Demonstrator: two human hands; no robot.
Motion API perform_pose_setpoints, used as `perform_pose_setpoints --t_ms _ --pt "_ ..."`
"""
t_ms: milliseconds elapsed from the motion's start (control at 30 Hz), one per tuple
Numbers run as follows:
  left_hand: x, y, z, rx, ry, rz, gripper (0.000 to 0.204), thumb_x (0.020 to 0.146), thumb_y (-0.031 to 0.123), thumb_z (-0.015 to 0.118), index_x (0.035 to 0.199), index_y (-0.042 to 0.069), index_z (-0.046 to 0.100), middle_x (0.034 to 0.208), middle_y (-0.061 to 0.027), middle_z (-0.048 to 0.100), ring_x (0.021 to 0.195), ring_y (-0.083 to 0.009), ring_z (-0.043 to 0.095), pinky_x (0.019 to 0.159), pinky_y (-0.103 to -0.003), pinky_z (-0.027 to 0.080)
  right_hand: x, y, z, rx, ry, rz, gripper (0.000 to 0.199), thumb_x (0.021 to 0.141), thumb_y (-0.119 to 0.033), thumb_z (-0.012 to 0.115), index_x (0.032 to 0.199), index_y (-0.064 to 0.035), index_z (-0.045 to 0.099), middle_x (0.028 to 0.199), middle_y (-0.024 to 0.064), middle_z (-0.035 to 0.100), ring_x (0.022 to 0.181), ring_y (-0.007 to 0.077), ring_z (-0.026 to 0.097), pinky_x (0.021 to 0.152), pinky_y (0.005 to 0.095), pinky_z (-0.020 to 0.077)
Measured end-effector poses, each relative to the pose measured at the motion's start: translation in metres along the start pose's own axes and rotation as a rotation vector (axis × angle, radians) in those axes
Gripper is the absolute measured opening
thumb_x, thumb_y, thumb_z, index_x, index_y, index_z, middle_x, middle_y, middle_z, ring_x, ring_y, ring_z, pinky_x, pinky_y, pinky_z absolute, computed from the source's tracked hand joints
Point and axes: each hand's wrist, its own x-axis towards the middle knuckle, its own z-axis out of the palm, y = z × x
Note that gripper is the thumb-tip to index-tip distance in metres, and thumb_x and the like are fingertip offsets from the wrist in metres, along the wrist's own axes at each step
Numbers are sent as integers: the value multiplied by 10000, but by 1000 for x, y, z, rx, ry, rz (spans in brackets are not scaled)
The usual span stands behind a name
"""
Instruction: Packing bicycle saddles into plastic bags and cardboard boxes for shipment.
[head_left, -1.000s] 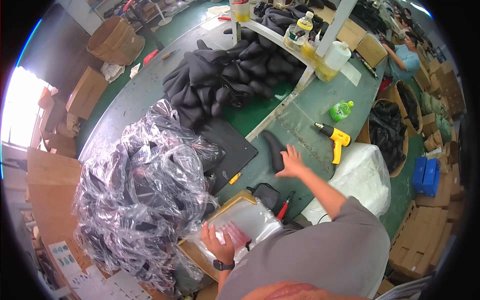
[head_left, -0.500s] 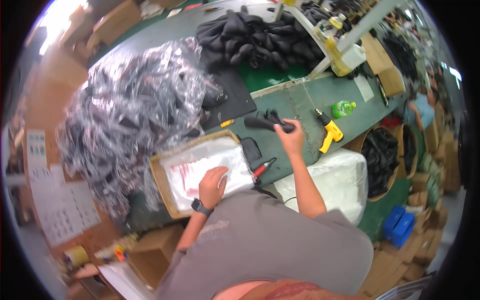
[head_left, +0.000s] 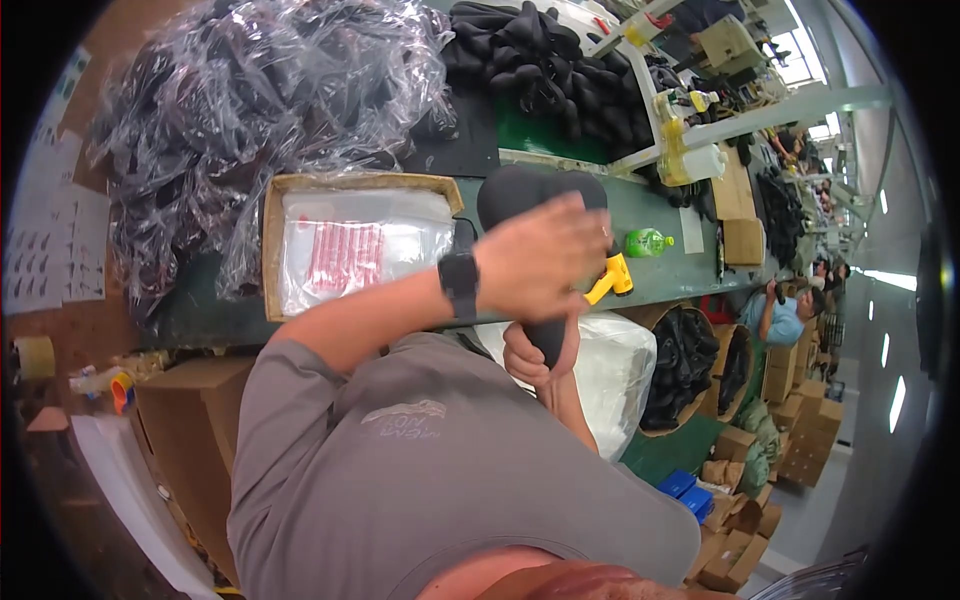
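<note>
While the right grip (head_left: 525, 361) clamps the black saddle-shaped piece (head_left: 508, 196) by its narrow end before the shirt (head_left: 440, 490), the blurred left grip (head_left: 545, 252) crosses its wide part, can't tell if closed. Shallow box (head_left: 272, 245) holds clear bags (head_left: 418, 225); round bin (head_left: 641, 317), black goods (head_left: 682, 362). Green counter (head_left: 628, 203); cartons (head_left: 735, 558) stacked right.

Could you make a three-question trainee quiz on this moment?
1. Which hand grips the narrow end of the smooth black saddle-shaped piece: (a) left or (b) right?
2. True or false: the shallow brown cardboard box holds clear plastic packaging with red print.
3. Fill in: the black wristwatch is on the ___ wrist.

Key: 1. b, the right hand. 2. True. 3. Left.
</note>
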Motion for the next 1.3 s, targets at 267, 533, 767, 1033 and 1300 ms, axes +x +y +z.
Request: perform_pose_setpoints --t_ms 267,533,767,1033,1300 --pt "-141 -137 79 148 228 -1018 311 1055 352 562 957 78 670 809 -195 717 775 -452 702 678 -569 550 -24 21 19 -86 50 -41 1044 965 -888 288 1555 -28 339 688 90 493 432 134 412 378 274 342" --pt "-315 -70 218 250 -35 -1157 275 929 308 757 877 47 690 918 -144 651 939 -367 646 801 -499 536 -46 16 -19 -1448 960 -200 494 838 -58 798 1284 30 603 1034 98 725 875 196 706 818 338 569" --pt "-304 -63 202 324 -10 -1133 339 920 397 757 922 59 732 935 -151 668 910 -367 664 810 -520 531 -11 35 -104 -1027 1055 -165 411 1021 -262 720 1262 -9 504 928 141 718 688 208 701 621 354 602" --pt "-343 -73 142 -573 257 -1481 280 1060 216 566 1040 9 753 933 -162 757 861 -314 731 804 -427 553 65 38 -145 -1002 703 -41 506 982 -93 743 1397 -44 458 989 128 712 804 225 741 702 347 621" --pt "-273 -16 10 -823 422 -1335 254 1092 166 575 1128 -49 704 980 -88 753 932 -197 716 862 -345 562 183 28 -102 -621 472 200 462 1000 -319 748 1259 30 590 1018 142 710 795 211 710 734 345 631"
